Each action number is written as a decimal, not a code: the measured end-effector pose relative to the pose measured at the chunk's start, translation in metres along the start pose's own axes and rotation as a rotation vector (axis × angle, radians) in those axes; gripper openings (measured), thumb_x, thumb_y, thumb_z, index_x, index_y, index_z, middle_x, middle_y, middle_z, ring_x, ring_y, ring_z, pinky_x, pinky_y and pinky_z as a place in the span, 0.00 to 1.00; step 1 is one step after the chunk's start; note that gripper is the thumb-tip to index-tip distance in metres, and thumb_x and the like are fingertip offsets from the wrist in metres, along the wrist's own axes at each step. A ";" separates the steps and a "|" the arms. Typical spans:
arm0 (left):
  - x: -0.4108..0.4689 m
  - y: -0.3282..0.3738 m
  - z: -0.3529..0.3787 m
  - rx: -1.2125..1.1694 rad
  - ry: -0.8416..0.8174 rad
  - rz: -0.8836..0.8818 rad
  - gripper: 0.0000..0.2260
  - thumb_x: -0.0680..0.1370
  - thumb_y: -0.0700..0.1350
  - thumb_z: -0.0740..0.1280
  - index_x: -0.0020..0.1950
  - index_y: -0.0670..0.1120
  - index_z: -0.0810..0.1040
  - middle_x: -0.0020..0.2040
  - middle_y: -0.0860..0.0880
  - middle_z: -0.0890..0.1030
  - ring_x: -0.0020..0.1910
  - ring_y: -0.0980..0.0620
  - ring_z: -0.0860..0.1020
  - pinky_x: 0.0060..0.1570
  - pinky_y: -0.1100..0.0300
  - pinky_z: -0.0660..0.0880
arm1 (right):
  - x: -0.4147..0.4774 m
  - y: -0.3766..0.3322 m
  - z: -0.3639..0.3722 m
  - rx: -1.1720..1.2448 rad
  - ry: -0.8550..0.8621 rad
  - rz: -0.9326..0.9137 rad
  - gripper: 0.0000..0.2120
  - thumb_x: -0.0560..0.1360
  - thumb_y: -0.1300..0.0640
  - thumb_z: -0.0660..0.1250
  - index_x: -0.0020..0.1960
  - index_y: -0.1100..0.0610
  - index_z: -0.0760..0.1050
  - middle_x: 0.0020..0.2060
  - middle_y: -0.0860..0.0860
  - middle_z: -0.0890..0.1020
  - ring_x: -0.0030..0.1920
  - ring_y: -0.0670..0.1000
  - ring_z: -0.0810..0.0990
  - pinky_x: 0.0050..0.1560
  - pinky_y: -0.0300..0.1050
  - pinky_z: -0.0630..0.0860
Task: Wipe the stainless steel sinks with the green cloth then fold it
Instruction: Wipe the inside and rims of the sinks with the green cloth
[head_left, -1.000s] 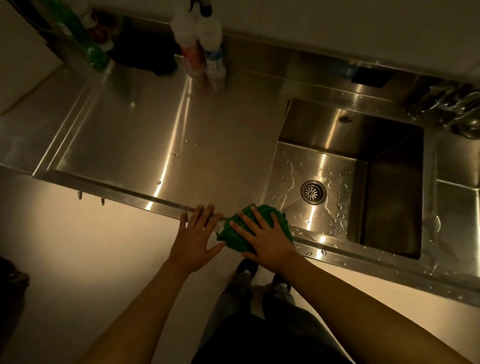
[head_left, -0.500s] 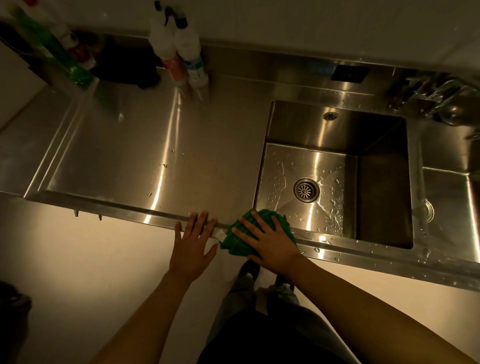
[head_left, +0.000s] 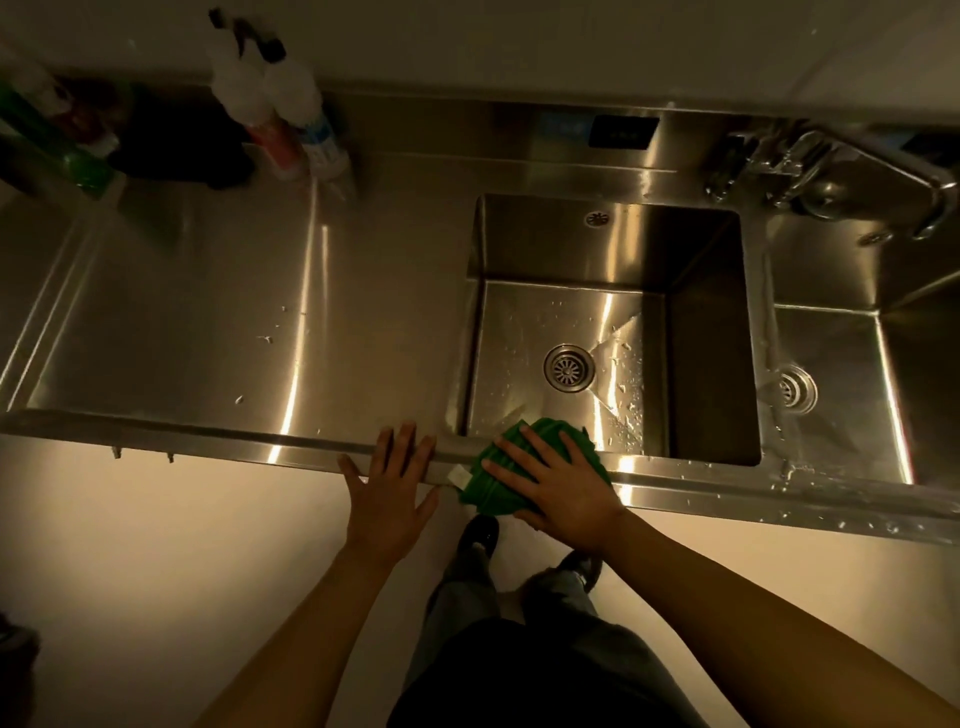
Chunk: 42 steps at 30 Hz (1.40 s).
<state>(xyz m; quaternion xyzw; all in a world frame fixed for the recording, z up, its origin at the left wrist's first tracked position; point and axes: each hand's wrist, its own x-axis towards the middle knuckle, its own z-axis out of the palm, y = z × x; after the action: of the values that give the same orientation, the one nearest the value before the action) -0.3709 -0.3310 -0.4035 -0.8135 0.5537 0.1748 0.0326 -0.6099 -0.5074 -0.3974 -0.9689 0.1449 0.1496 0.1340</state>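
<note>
Spray bottles (head_left: 311, 130) stand at the back; a green bottle (head_left: 67, 161) far left; a tap (head_left: 893, 166) far right.

One wide-angle view, worn on the head, looks steeply down from close above the desk (head_left: 208, 322) and the sink (head_left: 597, 249). It faces the back wall (head_left: 519, 41); the floor (head_left: 130, 571) fills the lower part.

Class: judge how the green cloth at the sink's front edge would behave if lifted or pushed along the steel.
Probably floppy: the bunched green cloth shows ridges and drapes over the stainless steel sink at its front rim, so it would likely sag when lifted. Likely light, flattened under the right hand. Water droplets suggest it may be damp and slide easily.
</note>
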 end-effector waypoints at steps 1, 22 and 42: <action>0.000 0.003 0.000 0.006 0.006 0.000 0.33 0.81 0.64 0.55 0.84 0.54 0.57 0.85 0.47 0.54 0.83 0.41 0.53 0.69 0.20 0.53 | -0.009 0.007 0.001 0.003 -0.005 0.006 0.40 0.79 0.35 0.60 0.83 0.40 0.42 0.83 0.49 0.52 0.81 0.62 0.50 0.73 0.74 0.58; 0.040 0.203 -0.004 -0.064 -0.079 0.274 0.34 0.80 0.65 0.63 0.82 0.51 0.62 0.82 0.49 0.64 0.81 0.42 0.60 0.74 0.25 0.54 | -0.176 0.134 0.009 0.013 -0.061 0.143 0.33 0.82 0.33 0.50 0.82 0.39 0.42 0.83 0.47 0.51 0.82 0.60 0.50 0.75 0.72 0.57; 0.056 0.245 -0.010 -0.171 -0.188 0.329 0.33 0.82 0.63 0.60 0.84 0.54 0.54 0.84 0.52 0.58 0.83 0.48 0.55 0.79 0.35 0.48 | -0.219 0.142 0.027 0.004 -0.037 0.277 0.35 0.81 0.42 0.55 0.83 0.42 0.43 0.83 0.51 0.49 0.82 0.60 0.46 0.78 0.69 0.49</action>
<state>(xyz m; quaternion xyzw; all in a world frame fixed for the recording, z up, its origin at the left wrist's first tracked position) -0.5742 -0.4773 -0.3778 -0.6922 0.6566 0.2991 -0.0139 -0.8623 -0.5772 -0.3805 -0.9364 0.2750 0.1842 0.1167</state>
